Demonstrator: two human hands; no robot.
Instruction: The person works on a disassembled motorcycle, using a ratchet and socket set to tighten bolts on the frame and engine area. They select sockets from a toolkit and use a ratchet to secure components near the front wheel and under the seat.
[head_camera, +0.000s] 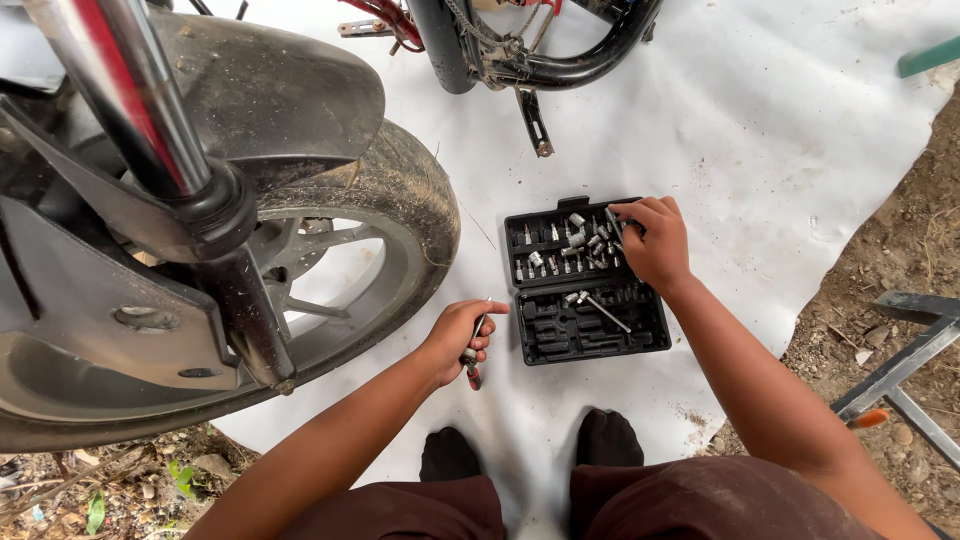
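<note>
Head view: a dusty black motorcycle front wheel (300, 260) stands on a white plastic ground sheet (780, 150). An open black plastic socket-set case (585, 283) lies near the wheel. The right hand (655, 240), fingers pinched, touches loose metal sockets (580, 245) inside. The left hand (458, 338) is clenched around a small red-handled ratchet driver (470, 362) beside the case.

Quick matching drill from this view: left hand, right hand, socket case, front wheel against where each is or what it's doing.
1. left hand
2. right hand
3. socket case
4. front wheel

A. lies open on the white sheet
B. reaches into the case's upper half
C. grips a red-handled tool
D. stands at the left, dusty tyre

Pairs: 1-C, 2-B, 3-A, 4-D
</note>
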